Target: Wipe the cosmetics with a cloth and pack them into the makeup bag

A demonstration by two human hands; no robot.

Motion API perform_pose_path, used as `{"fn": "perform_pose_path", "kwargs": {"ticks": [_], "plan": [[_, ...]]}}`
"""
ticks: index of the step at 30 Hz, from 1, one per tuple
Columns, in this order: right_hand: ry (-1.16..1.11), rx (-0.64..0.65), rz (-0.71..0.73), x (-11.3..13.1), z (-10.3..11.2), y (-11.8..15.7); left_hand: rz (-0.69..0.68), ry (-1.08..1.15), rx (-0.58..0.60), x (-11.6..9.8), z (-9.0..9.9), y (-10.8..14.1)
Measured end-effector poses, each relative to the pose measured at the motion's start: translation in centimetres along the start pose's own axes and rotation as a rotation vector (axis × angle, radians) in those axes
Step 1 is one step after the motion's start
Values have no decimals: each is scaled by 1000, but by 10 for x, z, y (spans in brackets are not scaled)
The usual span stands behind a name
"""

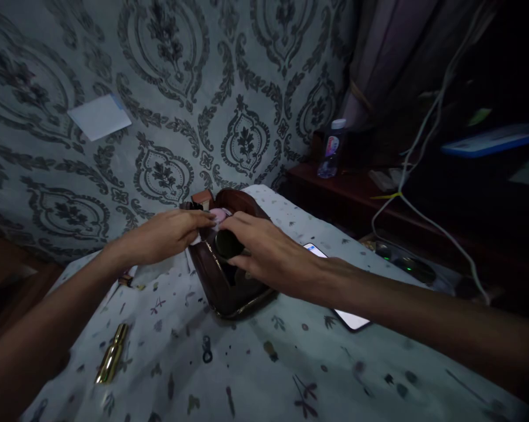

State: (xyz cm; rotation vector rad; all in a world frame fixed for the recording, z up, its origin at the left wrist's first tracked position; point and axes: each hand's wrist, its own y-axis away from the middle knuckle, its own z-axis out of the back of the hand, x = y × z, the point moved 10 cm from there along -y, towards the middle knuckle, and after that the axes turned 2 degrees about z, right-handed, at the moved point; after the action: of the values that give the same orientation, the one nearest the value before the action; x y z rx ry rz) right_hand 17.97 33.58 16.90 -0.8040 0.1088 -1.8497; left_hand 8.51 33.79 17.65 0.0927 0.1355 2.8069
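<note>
A brown bag (211, 285) with a gold zipper lies unzipped on the bed, with a pink round item (219, 215) near its far side. My left hand (170, 234) reaches over the bag's left edge, fingers together and bent, fingertips against the pink item. A bit of white shows under these fingers; what they grip is partly hidden. My right hand (264, 249) is closed on a dark round-ended container (228, 244), tilted over the bag's opening. A small brown box-like item (201, 197) sticks up at the bag's far end.
A shiny gold tube (112, 354) lies on the patterned bedsheet (246, 381) at the near left. Partly under my right forearm is a lit phone (352, 319). A plastic bottle (331, 149) stands on a dark red ledge (306, 174), and white cables (440, 228) hang at right.
</note>
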Motion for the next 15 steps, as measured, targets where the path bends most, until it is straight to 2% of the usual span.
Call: {"fn": "perform_pose_path", "kwargs": {"ticks": [5, 9, 15], "plan": [[124, 138, 11, -5, -26, -20, -89, 183, 53, 5, -1, -4], [205, 304, 2, -4, -43, -33, -154, 322, 118, 7, 1, -8], [292, 381, 12, -2, -54, -48, -82, 388, 217, 24, -5, -14]]}}
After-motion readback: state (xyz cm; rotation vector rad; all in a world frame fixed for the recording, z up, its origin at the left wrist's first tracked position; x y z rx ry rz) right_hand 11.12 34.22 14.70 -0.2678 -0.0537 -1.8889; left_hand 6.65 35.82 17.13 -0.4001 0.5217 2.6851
